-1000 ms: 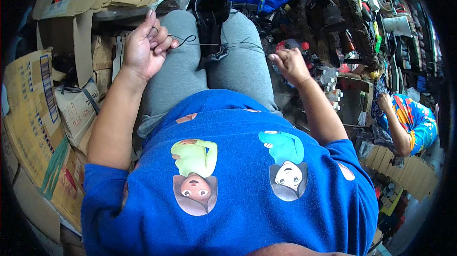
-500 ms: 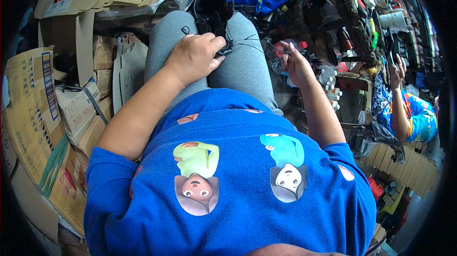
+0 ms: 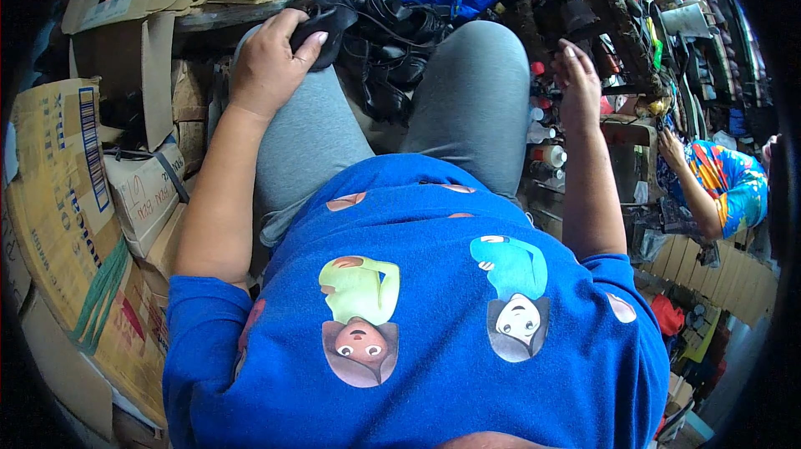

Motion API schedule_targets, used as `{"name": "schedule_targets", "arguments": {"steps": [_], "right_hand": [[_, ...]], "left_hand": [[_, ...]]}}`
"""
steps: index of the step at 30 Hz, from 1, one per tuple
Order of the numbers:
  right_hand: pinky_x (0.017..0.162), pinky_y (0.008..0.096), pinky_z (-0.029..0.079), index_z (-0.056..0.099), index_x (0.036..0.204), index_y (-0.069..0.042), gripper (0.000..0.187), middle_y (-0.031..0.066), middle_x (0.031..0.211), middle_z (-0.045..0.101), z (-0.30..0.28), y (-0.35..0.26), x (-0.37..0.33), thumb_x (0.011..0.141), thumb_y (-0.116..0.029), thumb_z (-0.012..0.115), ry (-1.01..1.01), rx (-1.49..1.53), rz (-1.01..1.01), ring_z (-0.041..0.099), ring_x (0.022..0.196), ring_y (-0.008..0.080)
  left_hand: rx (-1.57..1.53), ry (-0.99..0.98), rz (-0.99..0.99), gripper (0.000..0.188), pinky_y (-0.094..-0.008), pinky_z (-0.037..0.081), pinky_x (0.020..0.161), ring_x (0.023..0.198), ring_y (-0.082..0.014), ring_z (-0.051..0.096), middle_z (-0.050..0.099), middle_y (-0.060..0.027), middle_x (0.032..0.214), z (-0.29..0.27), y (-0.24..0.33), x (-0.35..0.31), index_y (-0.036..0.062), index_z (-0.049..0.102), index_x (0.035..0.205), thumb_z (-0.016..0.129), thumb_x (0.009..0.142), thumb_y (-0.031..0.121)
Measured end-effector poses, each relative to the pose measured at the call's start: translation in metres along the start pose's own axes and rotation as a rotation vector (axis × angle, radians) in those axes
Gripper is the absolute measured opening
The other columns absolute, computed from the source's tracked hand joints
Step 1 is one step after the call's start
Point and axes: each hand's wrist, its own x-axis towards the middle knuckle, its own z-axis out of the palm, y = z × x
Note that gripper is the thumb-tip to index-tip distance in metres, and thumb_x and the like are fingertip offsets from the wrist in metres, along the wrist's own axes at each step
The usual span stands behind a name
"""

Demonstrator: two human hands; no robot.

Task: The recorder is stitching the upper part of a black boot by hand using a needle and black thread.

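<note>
- While the left hand keeps its thumb and fingers closed on a soft black leather shoe, this shoe is at the left knee, upper left of centre; whether the knee supports it, I cannot tell.
- The right hand, right of centre in the upper half, has fingers raised and loosely bent; no held thing is visible.
- Between the knees, in the upper middle, lies a pile of black leather shoes.
- One risk, I judge: because only one hand holds the shoe, by its edge, it could slip onto this pile.
- Compared with half a second earlier, the knees are wider apart, the shoe is moved from between them to the left, and the black thread is no longer visible.
</note>
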Motion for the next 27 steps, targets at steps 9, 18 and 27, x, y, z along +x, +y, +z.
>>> {"name": "schedule_targets", "arguments": {"steps": [9,18,27], "right_hand": [[0.077,0.0206,0.042,0.065,0.108,-0.005,0.024,0.0000,0.093,0.063,0.021,-0.042,-0.011,0.091,-0.021,0.061,-0.088,-0.117,-0.258,0.054,0.084,0.0068],[0.072,0.0219,0.041,0.062,0.116,-0.009,0.033,-0.0015,0.093,0.062,0.107,-0.034,0.054,0.088,-0.026,0.063,-0.437,-0.266,-0.197,0.053,0.083,0.0071],[0.096,0.0404,0.043,0.060,0.121,-0.013,0.068,0.0100,0.121,0.059,0.225,0.156,0.086,0.066,-0.050,0.076,-0.976,-1.450,0.311,0.056,0.113,0.0283]], "left_hand": [[-0.001,0.165,-0.031,0.031,-0.0365,0.049,0.075,0.085,-0.0321,0.064,0.065,-0.0177,0.096,-0.008,-0.013,-0.007,0.0011,0.061,0.097,0.070,0.080,0.025],[0.053,0.094,0.048,0.030,-0.0399,0.048,0.078,0.088,-0.0367,0.060,0.063,-0.0191,0.092,-0.017,-0.006,-0.010,0.0007,0.060,0.096,0.070,0.079,0.023],[0.192,-0.100,0.043,0.028,-0.0421,0.042,0.068,0.077,-0.0354,0.057,0.059,-0.0165,0.086,-0.016,-0.015,0.009,0.0020,0.055,0.090,0.068,0.078,0.024]]}}
